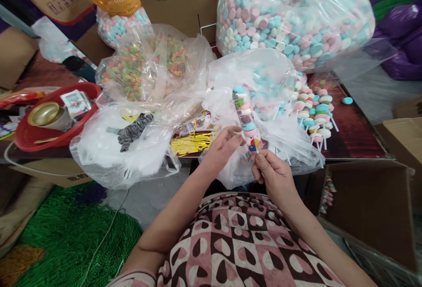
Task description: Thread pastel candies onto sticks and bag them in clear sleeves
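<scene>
A marshmallow skewer (247,120) in a printed clear wrapper stands tilted in front of me, its blue, pink and white pieces stacked in a row. My right hand (273,170) pinches its lower end between thumb and fingers. Beside the skewer's left edge is my left hand (227,146), fingers stretched out and apart; whether the fingertips touch the wrapper I cannot tell. Yellow twist ties (193,143) lie left of that hand. Several unwrapped marshmallow skewers (321,113) are piled to the right, white sticks pointing toward me.
A large bag of marshmallows (293,19) and a bag of gummy candies (148,63) stand behind. At left are a red basin (28,131) and a white plastic bag (95,146) under a grey striped sleeve (135,131). An open carton (372,216) sits below the table's right edge.
</scene>
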`<state>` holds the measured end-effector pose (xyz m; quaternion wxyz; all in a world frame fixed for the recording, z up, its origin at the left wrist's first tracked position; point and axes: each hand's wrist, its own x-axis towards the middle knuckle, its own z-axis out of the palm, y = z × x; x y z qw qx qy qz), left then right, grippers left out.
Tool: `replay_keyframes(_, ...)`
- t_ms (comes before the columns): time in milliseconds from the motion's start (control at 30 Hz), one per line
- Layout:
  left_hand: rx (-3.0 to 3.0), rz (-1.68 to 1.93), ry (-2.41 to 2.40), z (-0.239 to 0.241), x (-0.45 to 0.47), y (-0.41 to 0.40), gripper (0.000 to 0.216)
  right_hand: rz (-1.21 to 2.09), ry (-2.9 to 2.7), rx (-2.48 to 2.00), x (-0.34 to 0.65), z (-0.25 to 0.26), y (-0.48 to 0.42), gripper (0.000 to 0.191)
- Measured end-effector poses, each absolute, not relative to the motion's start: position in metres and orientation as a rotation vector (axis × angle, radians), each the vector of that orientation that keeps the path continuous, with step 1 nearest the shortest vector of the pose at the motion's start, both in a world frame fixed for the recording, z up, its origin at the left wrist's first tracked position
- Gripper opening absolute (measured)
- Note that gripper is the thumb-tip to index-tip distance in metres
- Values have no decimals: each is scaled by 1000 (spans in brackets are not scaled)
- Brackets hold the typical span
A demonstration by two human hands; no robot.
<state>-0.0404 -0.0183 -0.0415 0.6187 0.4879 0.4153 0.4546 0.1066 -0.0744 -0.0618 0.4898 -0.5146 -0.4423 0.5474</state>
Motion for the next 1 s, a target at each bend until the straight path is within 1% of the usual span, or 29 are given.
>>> replay_keyframes(100,860,1073,771,-38,-29,-17,32,1320,-1096,-1256,104,-63,-76,33)
replay_keyframes(200,736,1020,645,-34,-17,-19,30,1338,-1108,-1244,103,-63,-76,35)
replay_keyframes(400,662,968,647,-42,-10,-28,37,1376,-1040,-1235,96,-68,-78,34)
replay_keyframes(600,644,816,646,-53,-15,-30,45,1416,-1055,-1216,91,-65,-76,44)
replay_keyframes(667,624,854,631,-52,-21,-29,42,1483,-1219,-1246,101,-58,-74,43)
replay_keyframes(733,615,953,603,-49,-29,-28,33,1510,-1417,-1258,116,-50,-69,39)
replay_keyframes(800,602,1013,561,-45,-37,-29,27,1374,-1411,-1290,130,-41,-60,33)
replay_keyframes(867,586,908,485,-42,-43,-32,28,1252,-1249,-1254,135,-33,-49,24)
replay_keyframes(900,583,810,438,-41,-45,-34,29,1276,-1173,-1199,134,-29,-44,25)
replay_keyframes(1000,596,559,321,-44,-46,-41,36,1612,-1058,-985,119,-20,-29,48)
